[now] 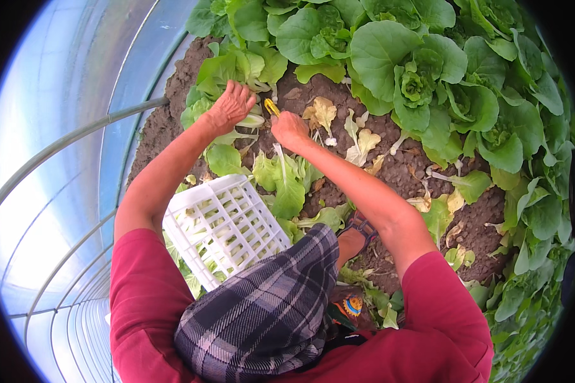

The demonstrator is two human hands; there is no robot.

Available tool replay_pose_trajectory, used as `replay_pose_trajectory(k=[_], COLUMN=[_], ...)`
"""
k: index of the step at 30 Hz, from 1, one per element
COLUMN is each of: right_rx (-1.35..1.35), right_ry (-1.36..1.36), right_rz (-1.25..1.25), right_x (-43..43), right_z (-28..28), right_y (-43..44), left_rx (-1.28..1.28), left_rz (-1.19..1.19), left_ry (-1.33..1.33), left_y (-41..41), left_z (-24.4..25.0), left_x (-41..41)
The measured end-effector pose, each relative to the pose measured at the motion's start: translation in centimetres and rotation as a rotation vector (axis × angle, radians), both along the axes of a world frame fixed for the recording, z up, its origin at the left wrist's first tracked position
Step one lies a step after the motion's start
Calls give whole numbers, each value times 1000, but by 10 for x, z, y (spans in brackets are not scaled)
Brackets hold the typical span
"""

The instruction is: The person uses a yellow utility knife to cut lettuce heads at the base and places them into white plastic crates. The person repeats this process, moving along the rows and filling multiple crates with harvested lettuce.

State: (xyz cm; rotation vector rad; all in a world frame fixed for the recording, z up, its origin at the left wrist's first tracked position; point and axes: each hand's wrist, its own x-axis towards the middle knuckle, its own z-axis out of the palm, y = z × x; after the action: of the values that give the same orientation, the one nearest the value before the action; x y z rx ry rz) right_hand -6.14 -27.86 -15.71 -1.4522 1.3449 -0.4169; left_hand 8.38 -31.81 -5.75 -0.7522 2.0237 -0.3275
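At the upper left of the planted bed, my left hand [232, 107] lies on a leafy green cabbage head [232, 67], near its pale stalks. It is too hidden to tell whether the fingers grip it. My right hand [289, 128] is closed on a yellow utility knife [271, 107], just right of the plant's base. The knife's handle points up and left, and no blade can be made out. Loose green leaves [282, 184] with white stalks lie on the soil below both hands.
A white plastic crate [225, 225] stands below my hands at the left. Curved metal hoops [76, 131] and plastic film line the left side. Rows of leafy plants [414, 86] fill the top and right. Yellowed leaves [362, 146] litter the soil; my sandalled foot [359, 232] stands there.
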Motion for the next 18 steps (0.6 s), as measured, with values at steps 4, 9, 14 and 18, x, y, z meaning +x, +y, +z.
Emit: replay_pose_trajectory(k=[4, 9, 14, 18], right_rx=[31, 23, 79, 24], right_ry=[46, 83, 102, 66], right_rz=[27, 20, 96, 70], right_x=[4, 11, 17, 15], right_z=[0, -2, 3, -2], right_y=[-8, -13, -16, -23], left_rx=[-41, -118, -14, -57], left_rz=[-84, -53, 142, 69], left_ry=[-47, -18, -64, 1], left_y=[1, -5, -9, -10], left_z=[-4, -1, -9, -16], left_x=[6, 9, 13, 16])
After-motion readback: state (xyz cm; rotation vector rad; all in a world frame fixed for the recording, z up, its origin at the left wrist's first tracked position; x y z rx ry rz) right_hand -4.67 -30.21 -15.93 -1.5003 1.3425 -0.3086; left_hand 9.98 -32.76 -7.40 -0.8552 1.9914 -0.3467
